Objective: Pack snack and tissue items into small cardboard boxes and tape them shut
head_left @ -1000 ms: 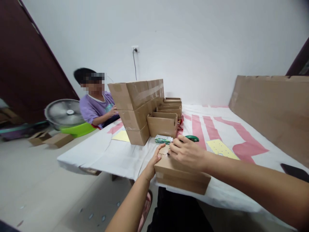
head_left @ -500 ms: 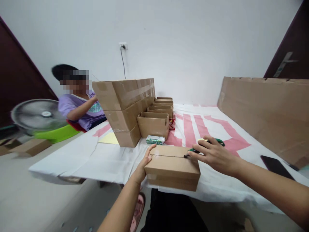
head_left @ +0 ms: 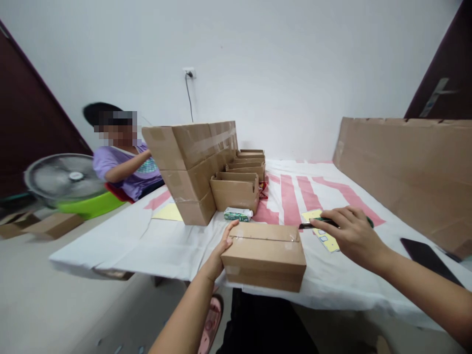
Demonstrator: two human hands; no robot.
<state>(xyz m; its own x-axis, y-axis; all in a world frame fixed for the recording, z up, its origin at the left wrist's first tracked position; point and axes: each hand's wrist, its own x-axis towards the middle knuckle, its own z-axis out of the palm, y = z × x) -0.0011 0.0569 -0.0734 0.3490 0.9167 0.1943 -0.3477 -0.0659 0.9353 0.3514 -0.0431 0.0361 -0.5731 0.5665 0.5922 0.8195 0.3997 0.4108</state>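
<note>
A closed cardboard box point(head_left: 263, 258) lies at the table's near edge, with a seam along its top that looks slit and has clear tape at the right end. My left hand point(head_left: 219, 253) grips its left end, thumb side on the upper edge. In my right hand point(head_left: 354, 238) is a green and black box cutter point(head_left: 307, 226), held just off the box's right end with its tip pointing left. Under that hand lies a yellow printed card point(head_left: 329, 242). A small green and white carton point(head_left: 238, 215) sits just behind the box.
Stacked cardboard boxes point(head_left: 199, 147) form a wall at left, beside several open boxes point(head_left: 236, 194). A large cardboard panel point(head_left: 405, 162) stands at right, near a dark phone point(head_left: 427, 258). Beyond the stack sits a person point(head_left: 125, 167) near a fan point(head_left: 70, 174).
My right hand has moved right with the box cutter, lifting its tip off the box's seam. More of the yellow card shows. My left hand and the box have stayed put.
</note>
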